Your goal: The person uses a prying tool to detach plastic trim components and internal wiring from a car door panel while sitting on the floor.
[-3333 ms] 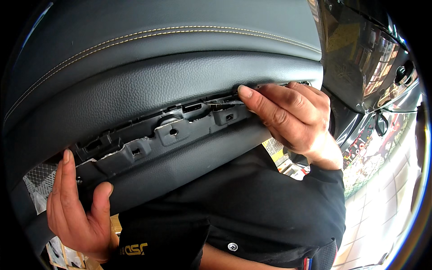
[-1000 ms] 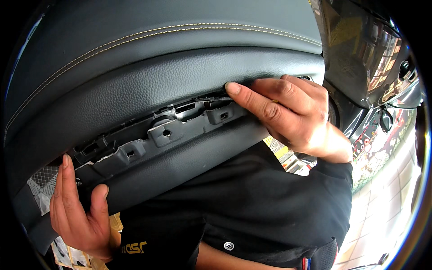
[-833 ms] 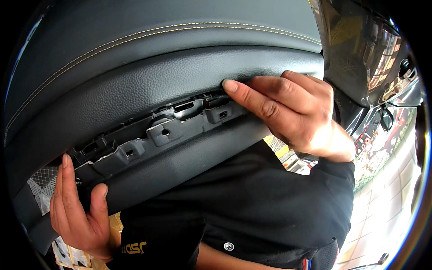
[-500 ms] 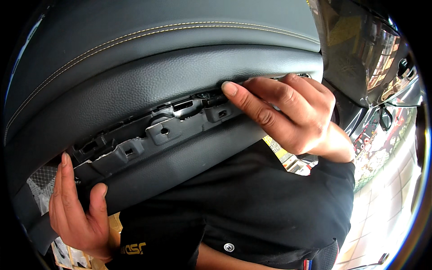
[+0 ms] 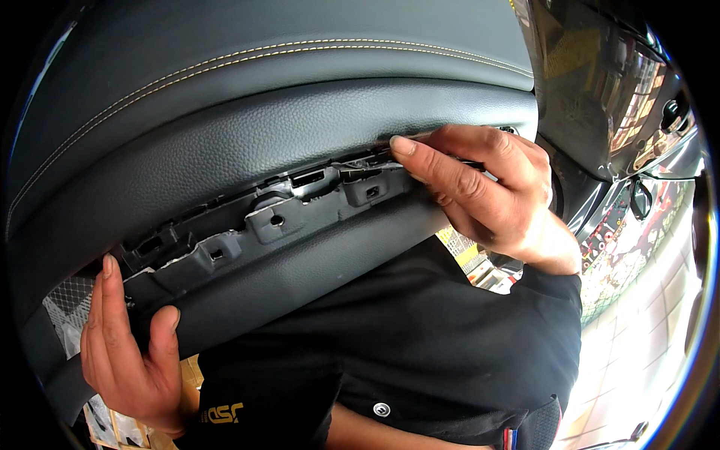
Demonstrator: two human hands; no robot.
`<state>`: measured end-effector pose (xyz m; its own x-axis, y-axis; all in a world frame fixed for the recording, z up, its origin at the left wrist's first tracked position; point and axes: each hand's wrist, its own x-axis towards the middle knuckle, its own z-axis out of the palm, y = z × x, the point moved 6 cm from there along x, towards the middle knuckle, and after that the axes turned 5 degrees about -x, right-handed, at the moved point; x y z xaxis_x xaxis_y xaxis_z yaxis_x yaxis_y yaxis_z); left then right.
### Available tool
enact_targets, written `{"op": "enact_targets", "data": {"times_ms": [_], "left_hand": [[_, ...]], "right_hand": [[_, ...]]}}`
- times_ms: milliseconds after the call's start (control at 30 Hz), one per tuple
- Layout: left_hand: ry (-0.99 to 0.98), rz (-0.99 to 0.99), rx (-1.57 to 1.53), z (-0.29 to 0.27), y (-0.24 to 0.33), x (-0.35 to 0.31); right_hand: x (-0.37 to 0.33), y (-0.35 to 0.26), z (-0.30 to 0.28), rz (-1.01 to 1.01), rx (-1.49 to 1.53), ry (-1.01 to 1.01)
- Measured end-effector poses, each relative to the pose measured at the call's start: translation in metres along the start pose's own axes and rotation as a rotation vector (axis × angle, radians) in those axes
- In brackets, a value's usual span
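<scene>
A black leather-covered car interior panel (image 5: 262, 127) spans the view, with a long slot across it. Inside the slot shows a dark plastic frame (image 5: 289, 217) with square holes and rough pale edges. Below the slot lies a padded black roll (image 5: 315, 266). My left hand (image 5: 135, 352) rests at the slot's left end, fingers stretched upward and thumb apart, one fingertip touching the panel's edge. My right hand (image 5: 487, 187) is at the slot's right part, its fingers bent and closed along the upper edge. What they grip is hidden behind them.
Two pale seams (image 5: 300, 45) run along the upper panel. A glossy dark car body (image 5: 600, 97) stands at the right, beyond the panel's end. Below it is a bright tiled floor (image 5: 637, 337). My black shirt (image 5: 420, 330) sits close under the roll.
My right hand has shifted slightly right along the slot, its fingers bending more and uncovering a little more of the dark frame. The left hand stays in place.
</scene>
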<state>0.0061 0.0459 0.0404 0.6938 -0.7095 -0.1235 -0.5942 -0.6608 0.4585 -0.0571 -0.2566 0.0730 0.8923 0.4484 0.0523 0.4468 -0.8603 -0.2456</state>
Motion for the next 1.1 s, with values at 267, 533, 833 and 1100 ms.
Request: {"op": "enact_targets", "data": {"times_ms": [267,533,833,1100], "left_hand": [[0.023,0.025,0.013,0.002,0.001,0.009],[-0.087,-0.027,-0.063,0.0,-0.002,0.0],[0.009,0.088,0.019,0.002,-0.001,0.01],[0.024,0.106,0.008,0.003,-0.002,0.012]], "right_hand": [[0.027,-0.012,0.009,-0.076,0.048,0.137],[0.055,-0.034,0.024,-0.048,0.045,0.146],[0.059,-0.035,0.029,-0.061,0.075,0.101],[0.057,-0.041,0.027,-0.134,-0.112,0.073]]}}
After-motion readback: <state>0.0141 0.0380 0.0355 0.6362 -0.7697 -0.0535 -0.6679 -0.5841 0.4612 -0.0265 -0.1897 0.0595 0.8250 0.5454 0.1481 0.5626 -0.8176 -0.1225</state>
